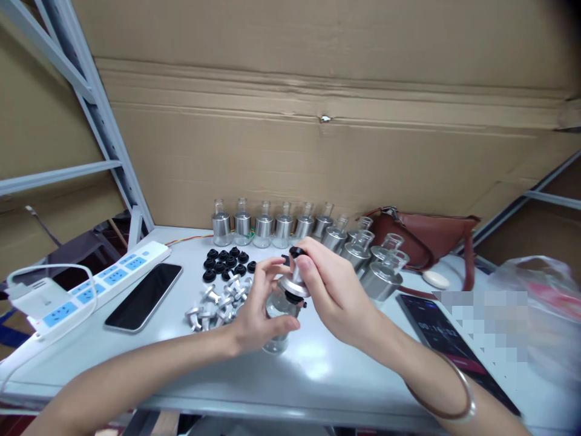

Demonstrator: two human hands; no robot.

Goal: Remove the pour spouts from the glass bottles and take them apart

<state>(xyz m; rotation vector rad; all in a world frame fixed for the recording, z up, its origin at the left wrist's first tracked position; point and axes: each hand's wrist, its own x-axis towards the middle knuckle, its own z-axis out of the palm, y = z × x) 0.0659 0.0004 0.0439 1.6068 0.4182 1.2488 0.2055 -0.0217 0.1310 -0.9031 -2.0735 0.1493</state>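
Near the front of the table stands a clear glass bottle (276,345). My left hand (258,315) is curled around it, thumb in front and fingers behind. Just over its mouth, my right hand (329,284) grips a silver flanged cap piece (294,286) between thumb and fingers. Black parts show at its top and underneath. Whether the cap piece touches the bottle's neck is hidden by my fingers. Beside my left hand lies a pile of loose silver cap pieces (222,301), and behind them several black stoppers (227,261) are grouped.
Several bottles with metal sleeves (264,225) line the back, curving right. At left are a power strip (104,284) and a phone (144,298). A second phone showing a timer (447,339), a brown bag (426,233) and a plastic bag (540,303) lie at right.
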